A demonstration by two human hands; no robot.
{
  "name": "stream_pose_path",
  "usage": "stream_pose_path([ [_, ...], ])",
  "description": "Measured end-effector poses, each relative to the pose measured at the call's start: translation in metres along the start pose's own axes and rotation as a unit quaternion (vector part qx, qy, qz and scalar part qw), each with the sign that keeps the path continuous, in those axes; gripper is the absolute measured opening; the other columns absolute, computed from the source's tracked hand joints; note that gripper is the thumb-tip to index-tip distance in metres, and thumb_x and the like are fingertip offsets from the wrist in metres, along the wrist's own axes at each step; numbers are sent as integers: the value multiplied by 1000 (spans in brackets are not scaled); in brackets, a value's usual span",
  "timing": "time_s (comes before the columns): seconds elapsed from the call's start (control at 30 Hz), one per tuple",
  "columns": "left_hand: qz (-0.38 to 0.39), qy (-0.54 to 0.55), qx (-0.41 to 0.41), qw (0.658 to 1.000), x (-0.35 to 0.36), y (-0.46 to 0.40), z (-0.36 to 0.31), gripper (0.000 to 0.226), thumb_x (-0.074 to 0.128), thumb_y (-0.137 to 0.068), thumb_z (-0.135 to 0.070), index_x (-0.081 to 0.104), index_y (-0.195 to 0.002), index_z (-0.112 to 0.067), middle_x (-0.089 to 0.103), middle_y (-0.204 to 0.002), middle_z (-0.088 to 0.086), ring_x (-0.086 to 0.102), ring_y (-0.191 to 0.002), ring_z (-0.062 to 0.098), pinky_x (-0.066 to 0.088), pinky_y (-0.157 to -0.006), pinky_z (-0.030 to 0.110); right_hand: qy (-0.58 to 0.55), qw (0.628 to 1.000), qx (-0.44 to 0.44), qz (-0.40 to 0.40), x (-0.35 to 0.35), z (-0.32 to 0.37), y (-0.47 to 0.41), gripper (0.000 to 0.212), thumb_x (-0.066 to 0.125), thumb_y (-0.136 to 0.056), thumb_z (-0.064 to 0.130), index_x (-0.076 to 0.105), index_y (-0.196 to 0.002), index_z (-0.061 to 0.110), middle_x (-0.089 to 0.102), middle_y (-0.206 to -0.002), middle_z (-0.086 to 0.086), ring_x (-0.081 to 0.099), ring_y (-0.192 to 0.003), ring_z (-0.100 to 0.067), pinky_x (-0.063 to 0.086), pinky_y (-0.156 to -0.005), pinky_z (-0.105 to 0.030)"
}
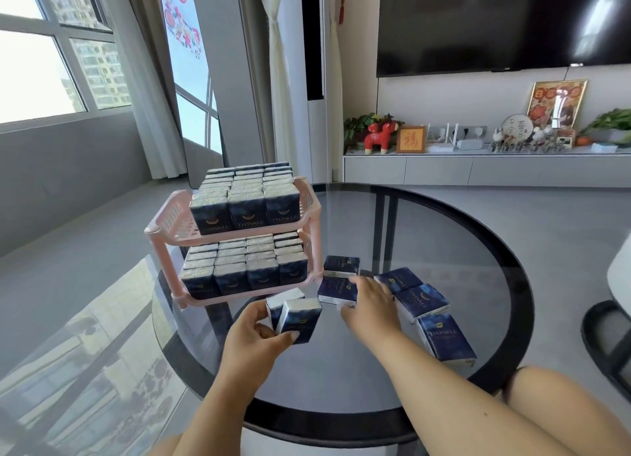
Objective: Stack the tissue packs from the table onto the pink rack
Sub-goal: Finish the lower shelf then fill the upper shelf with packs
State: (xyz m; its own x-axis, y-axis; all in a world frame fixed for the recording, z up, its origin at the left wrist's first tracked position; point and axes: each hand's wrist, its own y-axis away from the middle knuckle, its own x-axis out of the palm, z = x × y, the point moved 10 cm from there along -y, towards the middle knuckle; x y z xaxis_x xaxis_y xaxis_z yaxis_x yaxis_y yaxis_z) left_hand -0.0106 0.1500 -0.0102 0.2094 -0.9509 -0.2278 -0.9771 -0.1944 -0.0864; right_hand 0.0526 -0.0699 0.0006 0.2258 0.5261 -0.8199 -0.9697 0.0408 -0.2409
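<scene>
**Two Packs in Hand, Five Left on the Glass**

At the left of the round glass table stood the pink rack, two shelves high. Both shelves were packed with upright tissue packs in tight rows, the top shelf showing a little bare floor at its left end and the bottom shelf looking full across its front. That bare strip was probably the only room left, which would explain why the packs were being gathered before placing.

Just in front of the rack, the left hand held two packs side by side, thumb clamped on the near face and fingers curled round the far side. Holding a pair together likely saved a trip.

To its right, the right hand lay over a flat pack; its fingers were hidden by the back of the hand, so I cannot tell whether they had closed on it. Another pack lay just beyond, near the rack's foot.

Further right, three more packs lay flat in a loose row toward the table's edge. The rack's raised front rim stood in the way of any low approach. Behind were a television cabinet with ornaments, and a chair at far right.
</scene>
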Motion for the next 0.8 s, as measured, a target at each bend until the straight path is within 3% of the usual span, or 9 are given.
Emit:
stream_pose_path([
  [0.1, 20, -16, -6, 1000, 3, -4, 8, 49, 83, -69, -10, 60, -111, -22, 67, -81, 8, 47, -59, 12, 46, -55, 29, 20, 1000, -15, -10, 2, 0, 3, 49, 58, -87, 30, 43, -132, 17, 47, -137, -2, 32, -130, -25, 25, -108, -33],
  [0.2, 38, -40, -4, 998, 9, -5, 13, 56, 83, -67, -19, 56, -116, -27, 68, -96, 15, 48, -60, 13, 50, -59, 33, -15, 999, -18, -28, -2, -1, 3, 47, 65, -79, 34, 49, -121, 20, 53, -122, 1, 42, -116, -21, 35, -96, -30],
  [0.33, 21, -35, 10, 999, 8, -5, 9, 50, 80, -75, -14, 57, -117, -28, 68, -94, 13, 48, -59, 10, 47, -58, 28, -163, 985, -7, -52, -11, -4, 9, 31, 68, -77, 35, 54, -104, 27, 49, -103, 9, 49, -97, -12, 38, -77, -23],
  [0.4, 5, -23, 7, 1000, 4, -6, 8, 46, 79, -77, -14, 58, -115, -26, 69, -89, 4, 53, -63, 12, 48, -58, 27, -249, 966, -13, -69, -18, -5, 13, 17, 67, -81, 36, 54, -91, 31, 49, -98, 9, 52, -90, -12, 40, -71, -19],
  [0.47, -11, 3, -6, 1000, 1, -7, 10, 42, 79, -79, -14, 58, -114, -24, 70, -89, -3, 57, -67, 14, 49, -58, 28, -294, 952, -26, -83, -26, -2, 18, 19, 62, -81, 48, 52, -83, 32, 51, -95, 6, 53, -89, -11, 39, -70, -14],
  [0.57, -14, 25, -12, 1000, -1, -7, 9, 40, 78, -80, -15, 58, -114, -22, 70, -94, -3, 60, -72, 17, 50, -57, 28, -268, 957, -85, -65, -31, 22, 26, 41, 50, -72, 66, 56, -85, 27, 51, -94, 8, 50, -91, -1, 37, -74, -8],
  [0.67, 6, 21, -15, 1000, 1, -7, 10, 39, 76, -83, -18, 58, -117, -21, 70, -101, -2, 62, -72, 15, 49, -58, 27, -242, 962, -124, -11, -17, 44, 34, 46, 55, -69, 68, 55, -92, 28, 48, -95, 12, 49, -91, 2, 38, -76, -7],
  [0.8, 41, 36, -20, 998, 6, -5, 7, 35, 70, -88, -19, 58, -121, -17, 68, -104, 6, 64, -67, 13, 50, -58, 28, -227, 964, -133, 28, 2, 50, 42, 47, 71, -75, 52, 51, -107, 25, 42, -98, 17, 46, -87, 3, 37, -72, -6],
])
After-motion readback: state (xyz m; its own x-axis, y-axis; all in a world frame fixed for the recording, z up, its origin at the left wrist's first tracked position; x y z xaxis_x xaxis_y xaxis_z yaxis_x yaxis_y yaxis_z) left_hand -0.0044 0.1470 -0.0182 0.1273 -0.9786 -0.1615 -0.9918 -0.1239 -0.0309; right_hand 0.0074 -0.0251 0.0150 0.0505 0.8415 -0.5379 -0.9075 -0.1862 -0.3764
